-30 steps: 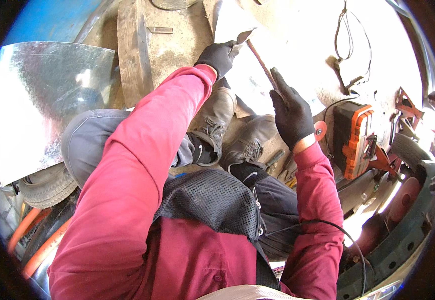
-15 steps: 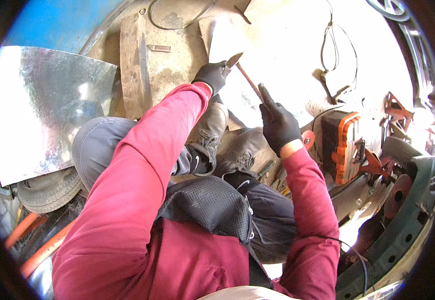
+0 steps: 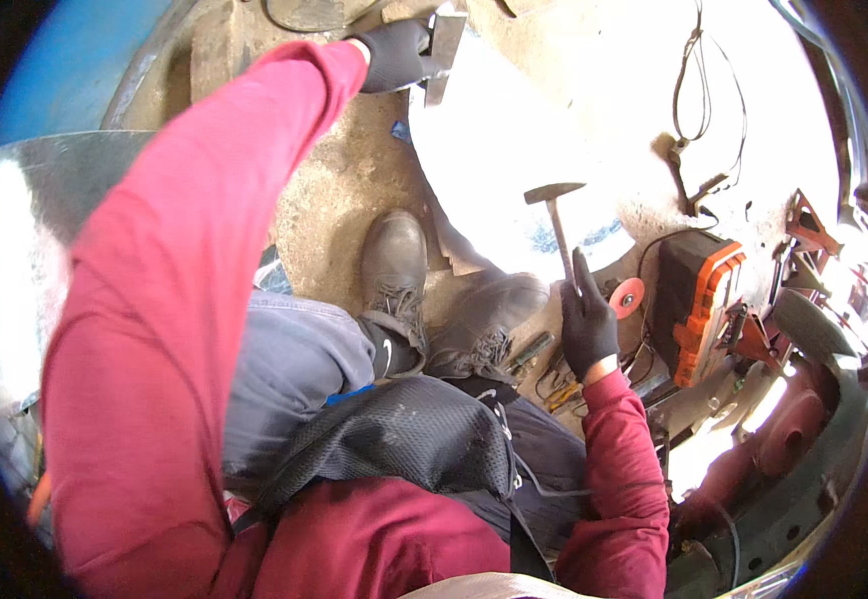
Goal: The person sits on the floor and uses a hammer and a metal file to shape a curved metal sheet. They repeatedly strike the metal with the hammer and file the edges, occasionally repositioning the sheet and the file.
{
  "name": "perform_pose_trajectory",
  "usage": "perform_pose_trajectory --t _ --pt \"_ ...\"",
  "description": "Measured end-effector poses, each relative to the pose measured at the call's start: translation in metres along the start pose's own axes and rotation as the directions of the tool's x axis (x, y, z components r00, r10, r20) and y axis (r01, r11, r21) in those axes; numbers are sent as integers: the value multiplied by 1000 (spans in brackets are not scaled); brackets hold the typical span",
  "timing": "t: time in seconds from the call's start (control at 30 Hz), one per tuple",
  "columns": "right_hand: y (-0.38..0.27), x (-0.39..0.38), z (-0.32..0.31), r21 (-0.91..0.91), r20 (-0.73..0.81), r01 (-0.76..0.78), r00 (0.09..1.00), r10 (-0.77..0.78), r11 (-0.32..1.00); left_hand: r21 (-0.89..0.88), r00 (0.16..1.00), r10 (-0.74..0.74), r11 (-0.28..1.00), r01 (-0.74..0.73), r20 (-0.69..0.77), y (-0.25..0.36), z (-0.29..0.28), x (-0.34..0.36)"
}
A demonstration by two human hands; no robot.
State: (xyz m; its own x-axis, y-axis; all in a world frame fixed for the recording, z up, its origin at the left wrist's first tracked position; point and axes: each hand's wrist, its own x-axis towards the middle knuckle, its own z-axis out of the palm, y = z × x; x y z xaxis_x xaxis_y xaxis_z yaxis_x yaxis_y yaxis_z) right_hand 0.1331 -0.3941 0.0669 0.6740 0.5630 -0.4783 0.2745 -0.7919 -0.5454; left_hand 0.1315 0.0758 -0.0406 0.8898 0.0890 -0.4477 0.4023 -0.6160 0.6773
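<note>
At the upper middle my left hand (image 3: 392, 58), in a black glove, grips a flat dark metal bar (image 3: 445, 55) at the upper edge of a bright metal sheet (image 3: 494, 130) on the floor. My right hand (image 3: 588, 319), also gloved, is closed round the handle of a hammer (image 3: 554, 190), whose head is raised to the upper left, over the sheet's lower part. Glare washes out much of the sheet's outline. My two grey shoes (image 3: 394, 260) are just below the sheet.
An orange and black toolbox (image 3: 683, 304), a red disc (image 3: 625, 298) and red metal stands (image 3: 808, 225) lie right. Cables (image 3: 701, 120) run across the floor. A second metal sheet (image 3: 9, 250) and a blue panel (image 3: 54, 70) are left, a wooden board (image 3: 214, 55) behind my arm.
My left hand has left the hammer's head end and moved up and left to the bar. My right hand has moved down and right, still holding the hammer.
</note>
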Motion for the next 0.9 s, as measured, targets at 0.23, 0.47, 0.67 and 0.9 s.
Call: perform_pose_trajectory --t 0.23,0.47,0.67,0.9 --pt "19 22 14 47 146 -118 983 110 992 -114 997 -60 992 55 -41 22 7 -36" --pt "33 29 6 41 175 -111 979 102 993 -250 993 -115 962 113 7 -9 47 -35" --pt "29 35 6 63 136 -50 990 41 997 -252 981 -52 968 4 -186 6 62 -59" --pt "-13 56 -18 66 198 -212 961 195 975 -288 966 -105 957 33 -237 5 77 -68"
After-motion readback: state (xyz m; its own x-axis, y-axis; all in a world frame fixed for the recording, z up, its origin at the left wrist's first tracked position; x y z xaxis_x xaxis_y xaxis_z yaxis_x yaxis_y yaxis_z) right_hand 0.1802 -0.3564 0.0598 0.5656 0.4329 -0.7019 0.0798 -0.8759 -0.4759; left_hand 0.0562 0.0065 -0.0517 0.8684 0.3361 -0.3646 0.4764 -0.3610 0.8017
